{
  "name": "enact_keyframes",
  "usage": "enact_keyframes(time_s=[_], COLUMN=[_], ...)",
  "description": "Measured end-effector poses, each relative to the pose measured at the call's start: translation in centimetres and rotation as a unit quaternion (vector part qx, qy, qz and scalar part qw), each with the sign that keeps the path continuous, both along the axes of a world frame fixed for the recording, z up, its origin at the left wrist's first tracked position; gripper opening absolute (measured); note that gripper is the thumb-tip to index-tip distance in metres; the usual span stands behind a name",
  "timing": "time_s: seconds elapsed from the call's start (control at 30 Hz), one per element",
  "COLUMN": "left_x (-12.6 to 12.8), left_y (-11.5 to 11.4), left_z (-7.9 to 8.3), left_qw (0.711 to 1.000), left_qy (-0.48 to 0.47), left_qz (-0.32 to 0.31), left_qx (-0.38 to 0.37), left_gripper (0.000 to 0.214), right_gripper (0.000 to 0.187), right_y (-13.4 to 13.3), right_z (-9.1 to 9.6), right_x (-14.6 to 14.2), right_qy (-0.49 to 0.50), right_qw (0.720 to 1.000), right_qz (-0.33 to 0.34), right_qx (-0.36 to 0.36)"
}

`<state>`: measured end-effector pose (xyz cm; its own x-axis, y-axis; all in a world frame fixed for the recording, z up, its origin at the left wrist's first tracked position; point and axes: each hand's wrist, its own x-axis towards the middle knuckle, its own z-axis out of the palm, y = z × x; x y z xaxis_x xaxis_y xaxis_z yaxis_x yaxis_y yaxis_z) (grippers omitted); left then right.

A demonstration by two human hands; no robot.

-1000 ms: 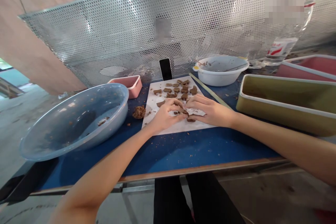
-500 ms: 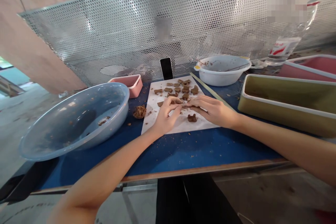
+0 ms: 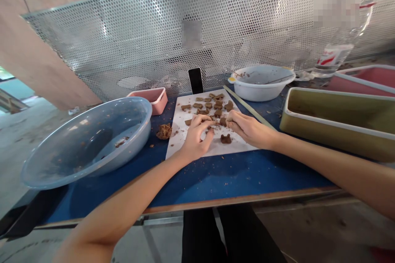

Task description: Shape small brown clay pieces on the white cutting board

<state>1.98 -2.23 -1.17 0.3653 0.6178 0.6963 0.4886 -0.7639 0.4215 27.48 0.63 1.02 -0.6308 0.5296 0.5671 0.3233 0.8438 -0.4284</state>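
Note:
My left hand [image 3: 197, 136] rests over the white sheet [image 3: 185, 144], fingers and thumb apart. Its fingertips are beside small brown crumbs, and a flat brown clay piece [image 3: 188, 122] shows at its far left side. Curled closed, my right hand [image 3: 251, 130] has its fingertips at the edge of a small brown clay piece [image 3: 223, 121]. Nearer to me lies a dark, animal-head-shaped clay piece [image 3: 226, 139]. Several more shaped clay pieces [image 3: 208, 105] are laid out beyond my hands. What lies beneath my palms is hidden.
A crumbly brown lump [image 3: 164, 131] lies left of the sheet. A large blue basin [image 3: 135, 135] and a pink box [image 3: 159, 102] stand left. At the right are a white basin [image 3: 262, 92], a pale stick [image 3: 249, 109] and an olive trough [image 3: 333, 131]. A phone [image 3: 195, 81] leans at the back.
My right hand's fingers have gone from stretched out flat to curled, uncovering a clay piece at their tips. My left thumb and fingers have spread slightly.

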Motion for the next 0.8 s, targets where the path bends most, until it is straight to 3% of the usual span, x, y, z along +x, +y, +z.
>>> enact_keyframes(time_s=[0.17,0.5,0.8], left_x=[0.0,0.1,0.0], left_y=[-0.1,0.0,0.0], left_z=[0.0,0.0,0.0], left_qw=[1.000,1.000,1.000], left_qy=[-0.004,0.001,0.005], left_qz=[0.001,0.014,0.013], left_qx=[-0.005,-0.007,0.005], left_gripper=[0.024,0.025,0.023], right_gripper=[0.046,0.010,0.023], right_y=[0.7,0.4,0.6], right_z=[-0.7,-1.2,-1.2], right_x=[0.5,0.1,0.4], right_qy=[-0.020,0.066,0.034], right_qw=[0.998,0.994,0.997], right_qz=[-0.005,0.005,0.024], right_qx=[0.063,0.088,0.068])
